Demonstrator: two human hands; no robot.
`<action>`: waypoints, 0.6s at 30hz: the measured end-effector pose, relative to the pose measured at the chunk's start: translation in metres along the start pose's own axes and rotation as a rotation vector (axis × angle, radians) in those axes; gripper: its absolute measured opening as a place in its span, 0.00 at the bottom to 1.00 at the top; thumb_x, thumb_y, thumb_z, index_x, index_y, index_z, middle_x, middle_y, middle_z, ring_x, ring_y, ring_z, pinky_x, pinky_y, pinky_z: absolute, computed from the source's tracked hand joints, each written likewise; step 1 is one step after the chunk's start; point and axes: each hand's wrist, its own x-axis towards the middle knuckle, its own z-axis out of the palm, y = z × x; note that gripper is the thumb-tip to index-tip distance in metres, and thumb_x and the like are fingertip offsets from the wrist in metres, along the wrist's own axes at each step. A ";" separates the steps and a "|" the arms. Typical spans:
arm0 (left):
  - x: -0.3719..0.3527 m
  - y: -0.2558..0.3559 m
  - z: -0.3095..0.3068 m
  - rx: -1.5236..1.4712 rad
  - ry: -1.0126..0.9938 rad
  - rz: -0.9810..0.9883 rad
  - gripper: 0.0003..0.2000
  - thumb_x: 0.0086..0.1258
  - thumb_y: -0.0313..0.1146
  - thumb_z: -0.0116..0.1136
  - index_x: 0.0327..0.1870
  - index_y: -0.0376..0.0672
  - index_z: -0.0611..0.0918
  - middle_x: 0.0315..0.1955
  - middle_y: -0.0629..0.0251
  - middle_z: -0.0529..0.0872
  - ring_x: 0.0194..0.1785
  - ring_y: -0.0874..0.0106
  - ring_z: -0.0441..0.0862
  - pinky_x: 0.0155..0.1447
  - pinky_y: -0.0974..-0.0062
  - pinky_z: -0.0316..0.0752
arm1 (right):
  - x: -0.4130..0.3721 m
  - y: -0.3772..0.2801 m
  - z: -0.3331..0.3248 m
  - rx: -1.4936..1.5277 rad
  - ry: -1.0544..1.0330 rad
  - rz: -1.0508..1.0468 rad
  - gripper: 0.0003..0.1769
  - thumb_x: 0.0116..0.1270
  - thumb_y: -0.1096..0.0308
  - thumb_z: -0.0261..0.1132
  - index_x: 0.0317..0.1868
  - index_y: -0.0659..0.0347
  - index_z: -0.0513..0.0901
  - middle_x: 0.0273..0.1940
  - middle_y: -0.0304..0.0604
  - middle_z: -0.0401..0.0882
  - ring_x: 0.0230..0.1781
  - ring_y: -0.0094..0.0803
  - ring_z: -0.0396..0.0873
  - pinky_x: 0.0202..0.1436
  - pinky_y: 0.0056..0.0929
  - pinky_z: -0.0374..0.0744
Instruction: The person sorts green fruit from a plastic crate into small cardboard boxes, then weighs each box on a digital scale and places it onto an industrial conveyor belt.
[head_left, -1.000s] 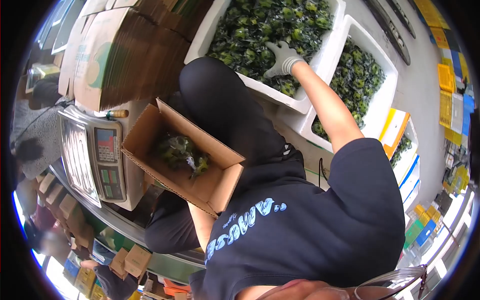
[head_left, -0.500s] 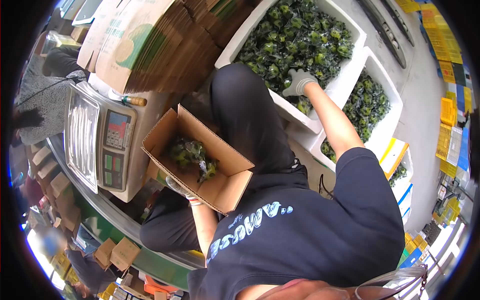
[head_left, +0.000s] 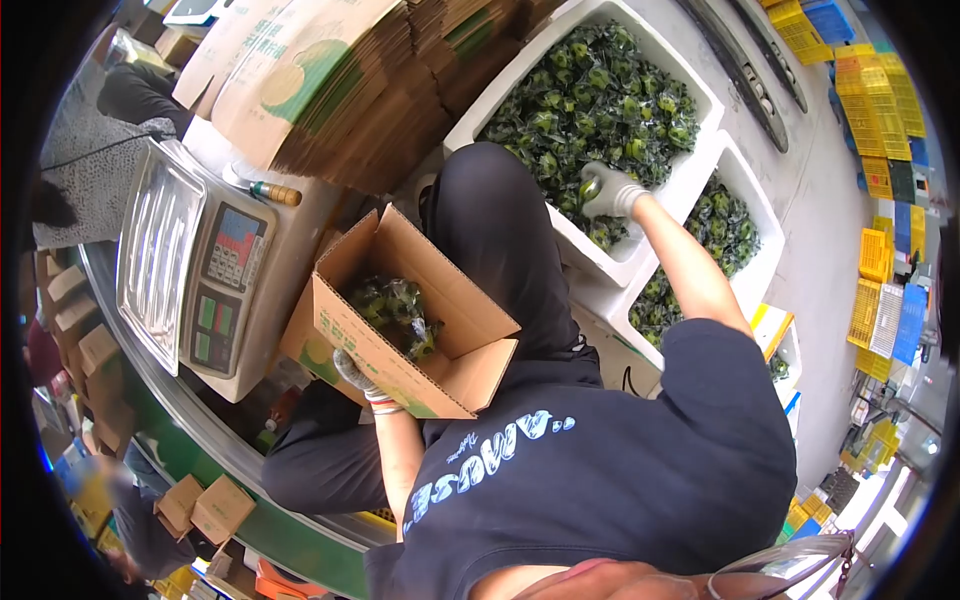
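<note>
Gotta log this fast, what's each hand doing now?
Left hand: against brown cardboard box's outer side; grip can't be told.
Right hand: closed on a small green plastic-wrapped piece.

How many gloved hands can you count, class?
2: left hand on the open carton, right hand among wrapped green pieces in the larger foam box. Others may be hidden.

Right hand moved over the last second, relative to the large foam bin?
Yes. Right hand shifted back toward the near rim of the large foam bin.
</note>
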 end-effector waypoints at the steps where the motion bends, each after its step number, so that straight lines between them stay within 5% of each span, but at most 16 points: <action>1: -0.001 0.002 0.004 -0.029 -0.052 -0.009 0.41 0.60 0.63 0.47 0.70 0.46 0.59 0.67 0.57 0.62 0.67 0.57 0.62 0.68 0.54 0.59 | -0.008 0.005 -0.003 0.218 0.155 -0.108 0.43 0.41 0.60 0.72 0.62 0.53 0.68 0.50 0.51 0.78 0.49 0.45 0.79 0.51 0.36 0.78; 2: -0.001 0.005 0.009 -0.057 -0.107 -0.019 0.40 0.61 0.62 0.47 0.70 0.46 0.60 0.66 0.56 0.64 0.66 0.57 0.64 0.68 0.53 0.60 | -0.015 0.007 -0.006 0.437 0.313 -0.216 0.39 0.44 0.63 0.72 0.61 0.54 0.69 0.48 0.49 0.78 0.47 0.43 0.80 0.50 0.35 0.79; 4: 0.003 0.006 0.021 -0.077 -0.165 -0.037 0.38 0.62 0.60 0.47 0.69 0.45 0.61 0.63 0.56 0.67 0.63 0.57 0.67 0.67 0.53 0.62 | -0.077 -0.050 -0.025 1.332 0.230 -0.484 0.38 0.47 0.72 0.70 0.62 0.55 0.68 0.50 0.48 0.77 0.47 0.40 0.79 0.48 0.34 0.80; 6: 0.009 0.003 0.032 -0.063 -0.174 -0.063 0.36 0.63 0.59 0.48 0.69 0.45 0.63 0.61 0.55 0.70 0.61 0.56 0.70 0.66 0.53 0.64 | -0.125 -0.113 -0.032 1.555 -0.072 -0.692 0.40 0.49 0.75 0.70 0.65 0.57 0.64 0.53 0.50 0.76 0.48 0.38 0.79 0.48 0.36 0.81; 10: 0.037 -0.007 0.024 -0.125 -0.355 -0.130 0.37 0.62 0.59 0.48 0.69 0.46 0.63 0.64 0.56 0.68 0.63 0.56 0.68 0.66 0.54 0.64 | -0.159 -0.171 -0.024 1.120 -0.192 -0.494 0.41 0.53 0.67 0.69 0.68 0.59 0.60 0.56 0.54 0.74 0.47 0.37 0.80 0.36 0.31 0.83; 11: 0.033 -0.012 0.028 -0.074 -0.177 -0.128 0.37 0.60 0.57 0.53 0.67 0.44 0.64 0.60 0.56 0.73 0.59 0.58 0.74 0.64 0.55 0.68 | -0.150 -0.161 -0.041 1.182 -0.180 -0.403 0.40 0.57 0.63 0.68 0.68 0.60 0.59 0.58 0.54 0.71 0.47 0.36 0.80 0.30 0.28 0.82; 12: 0.030 -0.020 0.032 -0.235 -0.248 -0.088 0.37 0.62 0.61 0.47 0.69 0.47 0.63 0.65 0.57 0.66 0.66 0.56 0.65 0.69 0.52 0.58 | -0.125 -0.138 -0.054 1.191 -0.157 -0.326 0.40 0.58 0.61 0.68 0.68 0.60 0.59 0.59 0.53 0.71 0.50 0.39 0.78 0.35 0.36 0.83; 14: 0.029 -0.021 0.009 0.108 0.167 -0.031 0.38 0.63 0.65 0.40 0.69 0.49 0.62 0.69 0.59 0.60 0.70 0.55 0.57 0.72 0.50 0.51 | -0.062 -0.077 -0.056 0.844 0.365 -0.120 0.38 0.58 0.56 0.69 0.65 0.60 0.64 0.61 0.53 0.69 0.57 0.42 0.74 0.53 0.41 0.78; 15: 0.026 -0.020 0.002 0.101 0.150 -0.006 0.38 0.63 0.65 0.40 0.69 0.50 0.62 0.68 0.59 0.61 0.69 0.55 0.58 0.71 0.50 0.52 | -0.004 -0.008 -0.062 0.219 0.665 -0.121 0.39 0.53 0.53 0.71 0.63 0.59 0.68 0.61 0.54 0.70 0.60 0.44 0.71 0.62 0.38 0.72; 16: 0.023 -0.019 -0.004 0.094 0.133 0.019 0.38 0.63 0.65 0.40 0.69 0.50 0.63 0.68 0.59 0.62 0.69 0.55 0.59 0.71 0.50 0.53 | -0.007 0.001 -0.080 -0.021 0.847 0.146 0.43 0.47 0.49 0.73 0.61 0.60 0.71 0.60 0.57 0.69 0.62 0.47 0.68 0.64 0.36 0.68; 18: 0.016 -0.015 -0.008 0.024 0.106 0.046 0.38 0.62 0.65 0.41 0.69 0.50 0.64 0.66 0.59 0.64 0.68 0.55 0.61 0.70 0.50 0.55 | 0.029 0.067 -0.110 -0.116 0.865 0.192 0.47 0.43 0.45 0.73 0.62 0.59 0.70 0.60 0.59 0.69 0.62 0.50 0.68 0.65 0.38 0.67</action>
